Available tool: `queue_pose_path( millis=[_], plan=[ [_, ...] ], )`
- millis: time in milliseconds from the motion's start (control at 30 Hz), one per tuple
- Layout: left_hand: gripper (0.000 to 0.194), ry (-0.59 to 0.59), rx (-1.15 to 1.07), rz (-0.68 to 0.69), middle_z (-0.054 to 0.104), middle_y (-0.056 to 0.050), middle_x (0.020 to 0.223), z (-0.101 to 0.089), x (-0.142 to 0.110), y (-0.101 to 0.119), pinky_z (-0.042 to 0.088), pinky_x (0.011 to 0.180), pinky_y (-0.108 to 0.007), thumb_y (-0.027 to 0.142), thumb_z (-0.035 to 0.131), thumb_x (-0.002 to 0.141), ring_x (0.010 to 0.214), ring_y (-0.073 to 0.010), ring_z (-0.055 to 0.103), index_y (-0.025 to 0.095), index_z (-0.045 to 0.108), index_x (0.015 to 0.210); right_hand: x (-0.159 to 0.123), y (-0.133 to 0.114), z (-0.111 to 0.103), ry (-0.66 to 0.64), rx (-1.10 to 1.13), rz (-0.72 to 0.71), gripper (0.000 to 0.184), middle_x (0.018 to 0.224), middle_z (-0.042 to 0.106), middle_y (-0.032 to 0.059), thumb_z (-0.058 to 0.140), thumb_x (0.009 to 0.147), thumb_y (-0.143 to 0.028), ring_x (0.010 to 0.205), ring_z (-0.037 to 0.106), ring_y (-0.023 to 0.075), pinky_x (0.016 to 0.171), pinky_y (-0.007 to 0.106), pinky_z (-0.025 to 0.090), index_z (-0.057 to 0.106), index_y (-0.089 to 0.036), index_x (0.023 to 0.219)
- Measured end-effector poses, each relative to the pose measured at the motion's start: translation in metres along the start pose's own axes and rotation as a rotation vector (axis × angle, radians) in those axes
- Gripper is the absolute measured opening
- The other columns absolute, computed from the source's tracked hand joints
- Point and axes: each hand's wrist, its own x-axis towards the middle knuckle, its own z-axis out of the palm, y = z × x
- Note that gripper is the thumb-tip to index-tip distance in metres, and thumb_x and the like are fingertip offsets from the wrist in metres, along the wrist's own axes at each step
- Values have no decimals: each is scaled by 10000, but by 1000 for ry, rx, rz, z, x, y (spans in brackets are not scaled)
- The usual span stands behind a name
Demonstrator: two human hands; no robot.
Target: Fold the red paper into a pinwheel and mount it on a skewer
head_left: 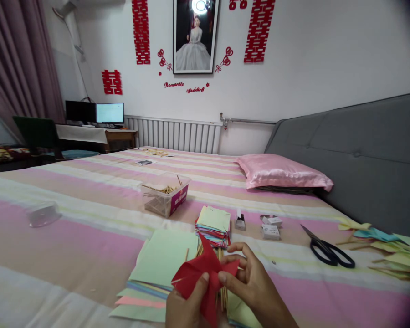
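Note:
Both my hands grip a red paper pinwheel (210, 269) low in the middle of the view. My left hand (186, 303) pinches it from below left, thumb on the paper near its centre. From the right, my right hand (249, 278) has its thumb and fingers closed on a folded blade. Under and behind the pinwheel lie thin wooden sticks (223, 296), partly hidden. Left of it is a stack of coloured paper sheets (167, 255), pale green on top. A smaller stack of square paper (213, 219) sits just beyond.
A clear plastic box (157, 206) holds sticks; a clear lid (44, 215) lies left. Small boxes (270, 231), a small dark-and-white item (239, 220), black-handled scissors (328, 250) and several finished pinwheels (392, 250) lie right. A pink pillow (283, 171) rests by the grey headboard (362, 150).

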Motion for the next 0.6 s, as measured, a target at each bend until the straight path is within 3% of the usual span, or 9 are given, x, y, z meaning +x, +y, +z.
queue_pose_path(
  millis=[100, 333, 600],
  plan=[
    [293, -11, 40, 4, 695, -67, 502, 2, -2, -2, 470, 488, -244, 305, 838, 407, 473, -165, 604, 94, 680, 536, 0, 1, -1, -55, 91, 36, 537, 762, 644, -13, 716, 676, -311, 658, 624, 155, 607, 260, 458, 382, -220, 1087],
    [212, -60, 146, 70, 685, -79, 487, 4, -7, -3, 469, 496, -271, 275, 803, 482, 479, -206, 616, 100, 694, 533, 1, 5, -3, -14, 114, 73, 574, 706, 704, 19, 741, 642, -304, 618, 631, 172, 628, 289, 451, 410, -186, 1095],
    [344, -264, -34, -30, 711, -112, 606, 1, -1, -6, 466, 587, -314, 346, 792, 510, 572, -230, 643, 102, 723, 743, 3, 1, -19, 4, 109, 214, 638, 586, 655, -26, 757, 581, -269, 514, 562, 131, 524, 227, 390, 444, -158, 1126]
  ],
)
